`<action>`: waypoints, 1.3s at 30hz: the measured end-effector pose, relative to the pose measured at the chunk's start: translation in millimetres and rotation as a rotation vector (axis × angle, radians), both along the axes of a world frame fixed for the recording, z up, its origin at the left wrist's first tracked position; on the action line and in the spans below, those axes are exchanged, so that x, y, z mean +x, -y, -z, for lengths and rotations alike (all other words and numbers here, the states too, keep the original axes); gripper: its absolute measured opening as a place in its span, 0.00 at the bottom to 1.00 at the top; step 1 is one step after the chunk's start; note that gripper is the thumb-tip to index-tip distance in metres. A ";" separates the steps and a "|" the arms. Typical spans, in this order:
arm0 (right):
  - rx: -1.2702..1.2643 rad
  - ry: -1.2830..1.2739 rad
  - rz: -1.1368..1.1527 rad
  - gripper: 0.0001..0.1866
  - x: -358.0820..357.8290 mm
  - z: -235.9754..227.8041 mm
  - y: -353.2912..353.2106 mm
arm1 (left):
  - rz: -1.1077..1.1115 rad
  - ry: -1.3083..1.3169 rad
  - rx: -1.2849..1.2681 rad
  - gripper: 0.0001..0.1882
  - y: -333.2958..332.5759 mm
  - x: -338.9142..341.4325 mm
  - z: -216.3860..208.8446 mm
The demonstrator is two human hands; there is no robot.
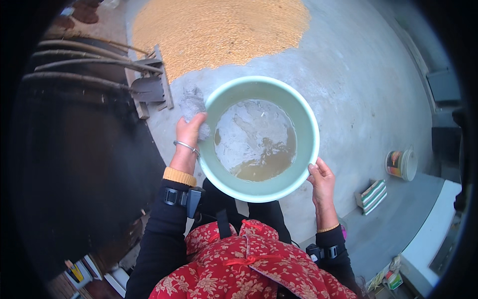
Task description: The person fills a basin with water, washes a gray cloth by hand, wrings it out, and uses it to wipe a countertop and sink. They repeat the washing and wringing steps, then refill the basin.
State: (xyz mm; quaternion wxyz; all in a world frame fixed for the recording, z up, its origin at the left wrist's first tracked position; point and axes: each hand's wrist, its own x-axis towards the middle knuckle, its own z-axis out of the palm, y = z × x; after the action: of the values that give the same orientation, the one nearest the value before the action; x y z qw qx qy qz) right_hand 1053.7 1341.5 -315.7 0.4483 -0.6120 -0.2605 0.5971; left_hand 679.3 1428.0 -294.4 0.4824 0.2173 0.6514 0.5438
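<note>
A round, pale green basin (309, 112) is held in front of me with a shallow layer of murky water (264, 167) inside. Pale light reflects off much of the water's surface. At the basin's left side, my left hand (189, 130) is closed on the rim. A crumpled grey mesh-like cloth (193, 102) is pressed between that hand and the basin's outer wall. My right hand (322, 180) pinches the rim at the lower right, thumb on top. The fingers under the rim are partly hidden on both sides.
A wide spread of yellow grain (224, 30) covers the far floor. Long-handled tools, including a shovel (148, 89), lean at the left by a dark surface (79, 164). On the right are a bucket (402, 165), a striped box (372, 196) and a raised ledge (428, 234).
</note>
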 end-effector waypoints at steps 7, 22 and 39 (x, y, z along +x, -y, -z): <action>0.049 0.083 -0.046 0.19 -22.6 -51.6 -4.2 | -0.080 0.171 -0.137 0.21 41.9 -24.8 13.9; 0.173 0.165 -0.139 0.19 -97.6 -58.9 -46.0 | -0.337 0.312 0.205 0.19 85.5 -81.2 -2.2; 0.269 -0.008 -0.706 0.17 -137.5 -90.2 -56.4 | -0.880 0.262 0.211 0.25 264.5 -50.6 -50.8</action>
State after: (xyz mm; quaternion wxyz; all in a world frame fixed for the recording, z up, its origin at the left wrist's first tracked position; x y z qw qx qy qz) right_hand 916.1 1397.9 -225.5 0.2925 -0.4180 -0.5299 0.6775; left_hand 628.7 1163.5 -243.6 0.2595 -0.1022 0.5565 0.7827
